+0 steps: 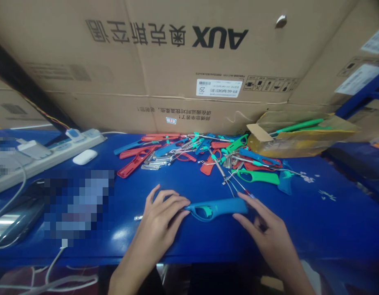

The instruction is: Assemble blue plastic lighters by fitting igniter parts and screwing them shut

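Observation:
A blue long-necked lighter [228, 207] with a green trigger lies level between my two hands, just above the table. My left hand [163, 215] pinches its nozzle end between thumb and fingers. At the handle end, my right hand [266, 227] grips it with thumb below and forefinger on top. Beyond them is a loose pile of lighter parts: red casings [137, 159], a green casing [260, 177], metal rods with green triggers, and clear pieces [154, 164]. A small metal piece [138, 218] lies beside my left wrist.
A large cardboard box [165, 73] stands behind the blue table [303, 229]. At back right sits an open yellow-taped carton [306, 135] with green parts. To the left are a power strip [63, 147], a white earbud case [85, 157], a blurred-out object [82, 205] and cables.

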The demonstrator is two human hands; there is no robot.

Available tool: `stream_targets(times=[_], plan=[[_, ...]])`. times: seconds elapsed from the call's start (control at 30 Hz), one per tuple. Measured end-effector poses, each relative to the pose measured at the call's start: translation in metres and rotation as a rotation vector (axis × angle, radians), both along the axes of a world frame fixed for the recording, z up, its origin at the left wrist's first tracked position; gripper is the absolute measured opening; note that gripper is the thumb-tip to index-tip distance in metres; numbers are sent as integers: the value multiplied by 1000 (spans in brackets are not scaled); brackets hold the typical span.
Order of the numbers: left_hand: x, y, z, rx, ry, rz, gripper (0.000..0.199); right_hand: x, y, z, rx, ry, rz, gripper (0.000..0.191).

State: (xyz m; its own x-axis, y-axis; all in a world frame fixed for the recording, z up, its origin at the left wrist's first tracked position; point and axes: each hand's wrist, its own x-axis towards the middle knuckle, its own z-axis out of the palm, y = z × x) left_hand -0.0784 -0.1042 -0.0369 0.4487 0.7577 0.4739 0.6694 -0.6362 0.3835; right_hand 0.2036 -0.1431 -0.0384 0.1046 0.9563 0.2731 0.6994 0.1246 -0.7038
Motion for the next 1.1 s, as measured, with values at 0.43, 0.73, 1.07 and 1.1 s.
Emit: stream_targets(times=[0.43,0.73,1.07,1.1], plan=[[-1,1,0,-52,-14,-29,18,2,3,-4,79,-90,49,36],[-1,2,-1,-27,-11,-4,15,2,5,-8,68,-126,89,32],[-1,0,3,-39,-10,4,14,2,6,-5,34,-176,100,32],[0,0,3,-43,-13,6,14,1,6,-5,35,-175,100,32]])
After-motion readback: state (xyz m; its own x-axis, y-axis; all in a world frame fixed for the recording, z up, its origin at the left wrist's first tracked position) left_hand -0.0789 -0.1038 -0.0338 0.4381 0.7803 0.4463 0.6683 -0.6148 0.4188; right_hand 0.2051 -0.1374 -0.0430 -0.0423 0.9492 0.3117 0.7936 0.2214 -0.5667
